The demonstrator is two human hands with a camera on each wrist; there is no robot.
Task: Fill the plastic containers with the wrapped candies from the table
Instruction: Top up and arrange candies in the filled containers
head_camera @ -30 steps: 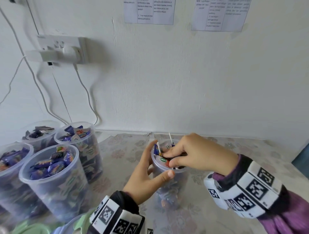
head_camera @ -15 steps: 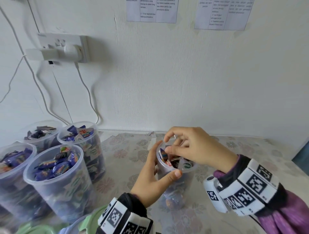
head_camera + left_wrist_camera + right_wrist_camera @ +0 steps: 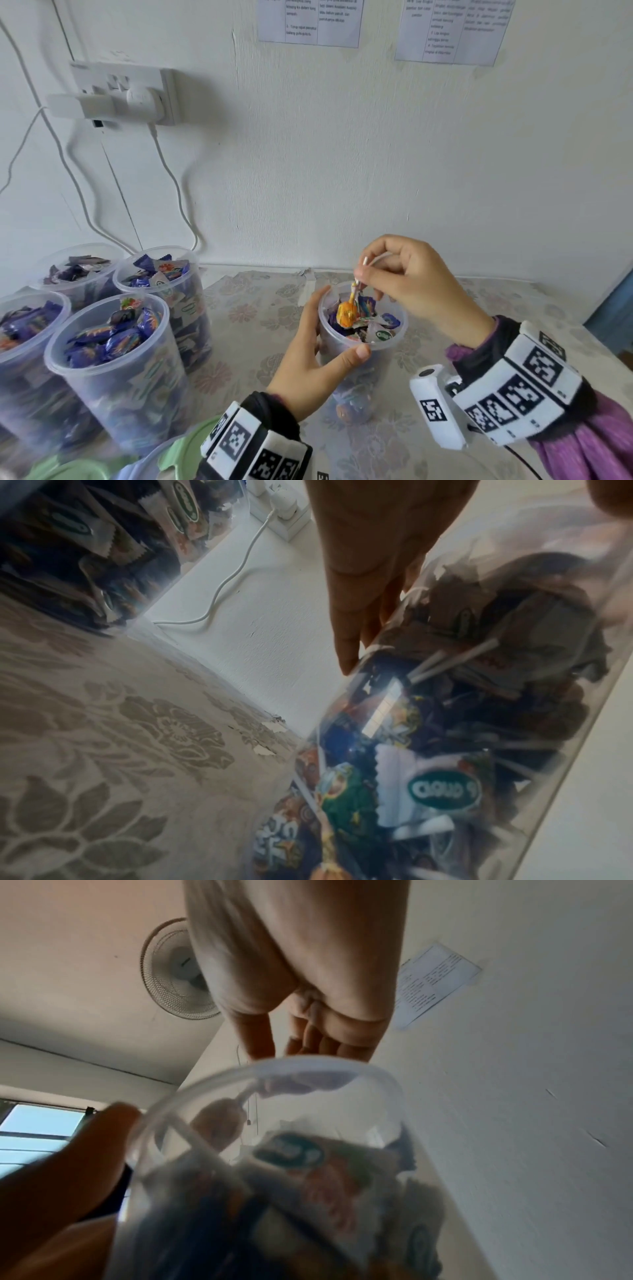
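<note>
A white wall [image 3: 342, 154] fills the upper part of the head view. At the upper left of that frame a white socket block [image 3: 123, 92] is mounted on it, with a plug [image 3: 142, 99] seated in it, and white cables [image 3: 174, 192] are seen hanging down from it toward the lower left. Two printed paper sheets [image 3: 310, 20] are stuck along the top edge, centre and right. A floral-patterned tablecloth [image 3: 246, 329] is spread across the lower part. In the right wrist view a round fan [image 3: 174, 969] is seen at the upper left and a window [image 3: 37, 1134] at the left edge.
</note>
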